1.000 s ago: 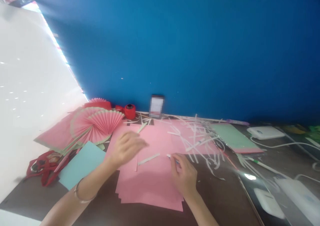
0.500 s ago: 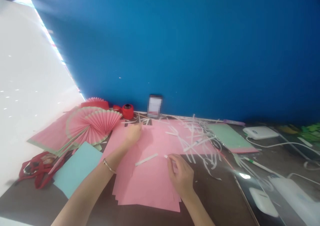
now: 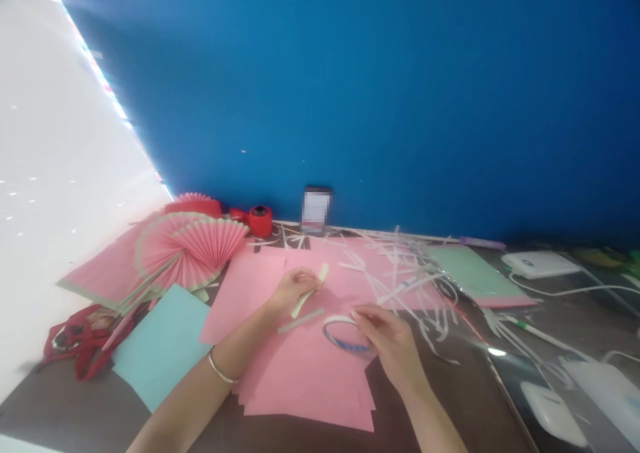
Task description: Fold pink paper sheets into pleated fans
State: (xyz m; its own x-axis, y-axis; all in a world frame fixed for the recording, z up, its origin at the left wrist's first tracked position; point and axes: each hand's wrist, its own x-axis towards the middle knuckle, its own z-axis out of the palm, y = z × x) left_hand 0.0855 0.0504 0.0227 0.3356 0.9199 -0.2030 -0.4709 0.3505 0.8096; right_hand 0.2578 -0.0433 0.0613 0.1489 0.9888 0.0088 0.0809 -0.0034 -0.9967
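Note:
My left hand [image 3: 289,290] is closed in a pinch around a pale yellow-green strip [image 3: 301,302], held slanting just above the pink paper sheets [image 3: 300,386]. My right hand [image 3: 393,339] pinches the end of a narrow white strip [image 3: 345,344] that curls into a loop and shows blue along its lower part. Between the hands, a short pale strip [image 3: 300,321] lies flat on the pink paper. I cannot make out whether the looped strip touches the sheets.
Pink pleated fans [image 3: 193,249] and a light blue sheet [image 3: 163,346] lie left. A red tape dispenser [image 3: 260,221] stands by the blue wall. White paper strips [image 3: 400,273] are heaped to the right, beside a green sheet [image 3: 467,273], a dark phone [image 3: 520,373] and white cables [image 3: 575,289].
My left hand has come back from the far edge of the pink paper, now with the yellow-green strip. A curled strip now hangs from my right hand, which has shifted slightly right.

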